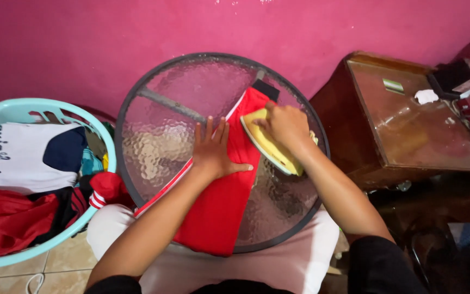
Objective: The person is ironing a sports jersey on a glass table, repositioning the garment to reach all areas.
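A red garment (221,204) with a white side stripe lies across a round textured-glass table (159,136) and hangs over its near edge onto my lap. My left hand (212,149) presses flat on the garment, fingers spread. My right hand (285,126) grips the handle of a yellow clothes iron (270,149) that rests on the garment's right edge, just right of my left hand. The iron's tip points toward the far end of the cloth, where a black band (266,89) shows.
A light-blue laundry basket (6,111) at the left holds red, white and dark clothes. A brown wooden cabinet (409,130) with a glossy top stands at the right, carrying small objects. A pink wall is behind; tiled floor shows at lower left.
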